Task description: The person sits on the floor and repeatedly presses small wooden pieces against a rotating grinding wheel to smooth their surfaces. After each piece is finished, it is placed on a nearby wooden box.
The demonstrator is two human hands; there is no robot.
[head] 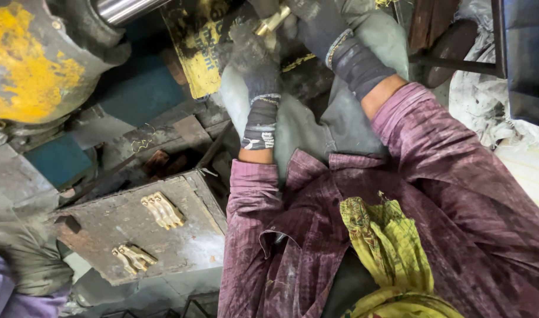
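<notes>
Both gloved hands meet on a brass part. The left hand closes its fingers under it, apparently steadying it, while the right hand grips from above. More brass pieces lie well below the fingers on a metal block.

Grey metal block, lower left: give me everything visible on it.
The grey metal block is a worn, box-shaped slab with a scuffed, dusty flat top and rust along its left edge. It lies tilted in the view, lower left, beside the purple sleeve. Two sets of brass-coloured ridged pieces rest on top: one near the middle, one near the front edge. Neither hand touches it.
</notes>
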